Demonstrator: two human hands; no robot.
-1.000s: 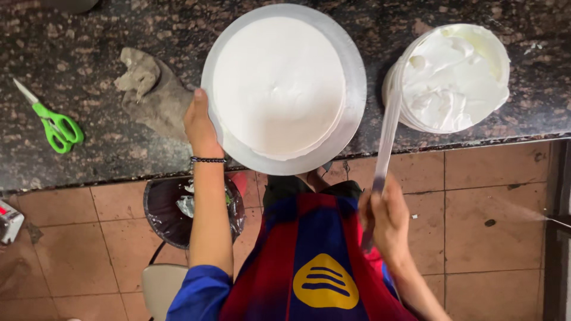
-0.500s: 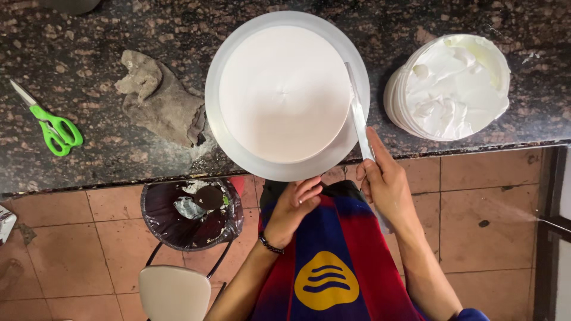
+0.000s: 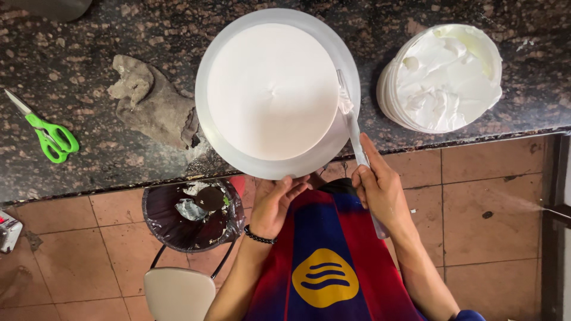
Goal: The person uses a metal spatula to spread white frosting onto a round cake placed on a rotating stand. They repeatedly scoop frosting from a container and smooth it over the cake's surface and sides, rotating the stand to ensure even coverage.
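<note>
Right hand (image 3: 380,190) grip clamped on spatula (image 3: 352,122), long axis running up-left, blade against cake (image 3: 272,92) side. Left hand (image 3: 276,199) nearer, fingers apart under turntable (image 3: 205,128) rim on bench (image 3: 89,160).

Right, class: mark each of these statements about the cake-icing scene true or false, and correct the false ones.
1. The right hand holds a long spatula against the side of the white cake. True.
2. The left hand grips the green scissors. False: the scissors lie untouched on the counter; the hand is at the turntable rim.
3. The tub of cream stands to the right of the cake. True.
4. The grey cloth covers the cake. False: it lies on the counter beside it.
</note>
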